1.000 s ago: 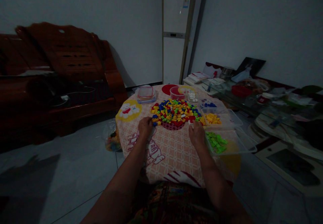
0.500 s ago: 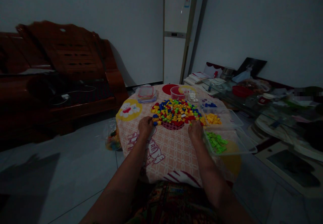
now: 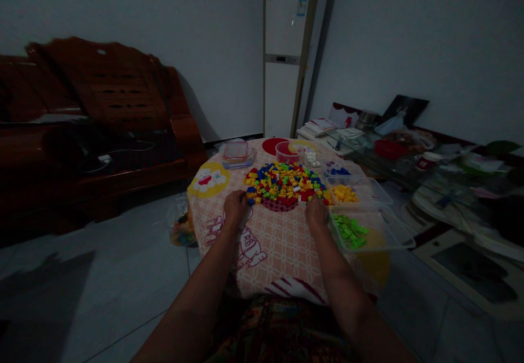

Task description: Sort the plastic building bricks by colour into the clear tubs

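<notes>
A mixed heap of toy building bricks (image 3: 282, 180) in red, yellow, blue and green lies on the round cloth-covered table (image 3: 282, 243). At the heap's left edge rests my left hand (image 3: 235, 206), its fingers curled together; whatever they hold is hidden. My right hand (image 3: 316, 210) is closed at the right front edge, close to red and yellow bricks. A small yellow-green bit shows by its fingertips, too small to make out. Right of it, clear trays hold green bricks (image 3: 351, 231), yellow bricks (image 3: 344, 193) and blue bricks (image 3: 339, 171).
Behind the heap stand a pink round tub (image 3: 287, 151), white bricks (image 3: 311, 158) and stacked lidded boxes (image 3: 237, 153). A cluttered glass table (image 3: 368, 147) is at the right, a wooden sofa (image 3: 110, 106) at the left. A bag (image 3: 182, 224) sits on the floor.
Both hands stay almost in place at the heap's front edge. The green piece seen at my right fingertips before shows less now. The view has shifted slightly.
</notes>
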{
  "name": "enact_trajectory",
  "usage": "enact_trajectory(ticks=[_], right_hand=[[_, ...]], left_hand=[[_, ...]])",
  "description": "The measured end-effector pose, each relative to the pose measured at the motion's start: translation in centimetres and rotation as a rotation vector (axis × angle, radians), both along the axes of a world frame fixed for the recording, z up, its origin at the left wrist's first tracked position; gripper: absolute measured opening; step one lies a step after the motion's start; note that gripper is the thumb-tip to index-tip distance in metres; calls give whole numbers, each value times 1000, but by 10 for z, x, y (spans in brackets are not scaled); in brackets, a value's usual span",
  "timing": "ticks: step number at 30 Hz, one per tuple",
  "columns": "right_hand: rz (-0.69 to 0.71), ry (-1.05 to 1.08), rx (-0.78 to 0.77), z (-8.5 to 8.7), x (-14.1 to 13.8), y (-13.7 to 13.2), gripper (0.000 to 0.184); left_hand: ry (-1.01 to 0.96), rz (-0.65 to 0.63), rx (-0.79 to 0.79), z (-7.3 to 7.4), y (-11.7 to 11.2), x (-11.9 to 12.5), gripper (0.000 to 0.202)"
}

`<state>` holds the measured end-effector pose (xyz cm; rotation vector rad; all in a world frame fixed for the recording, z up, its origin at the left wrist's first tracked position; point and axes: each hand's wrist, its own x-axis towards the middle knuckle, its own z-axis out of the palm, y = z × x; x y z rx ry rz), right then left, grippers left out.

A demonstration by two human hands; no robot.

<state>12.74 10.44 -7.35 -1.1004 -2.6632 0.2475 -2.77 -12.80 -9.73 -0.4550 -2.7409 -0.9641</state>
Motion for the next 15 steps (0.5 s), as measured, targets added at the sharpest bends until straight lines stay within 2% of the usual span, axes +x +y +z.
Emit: enact_trajectory(ticks=[4,9,12,15], right_hand=[[48,90,28,-3,13,-4,35],[179,394,64,-6,28,-11,30],[227,501,52,2,38,-6,27],[187,564,68,15,58,9,27]], left_hand=[[3,2,5,-1,1,-1,32],[15,5,-2,-3,0,-2,34],[8,-7,-11,-5,0,-3,33],[8,-10,-9,-6,-1,-4,34]])
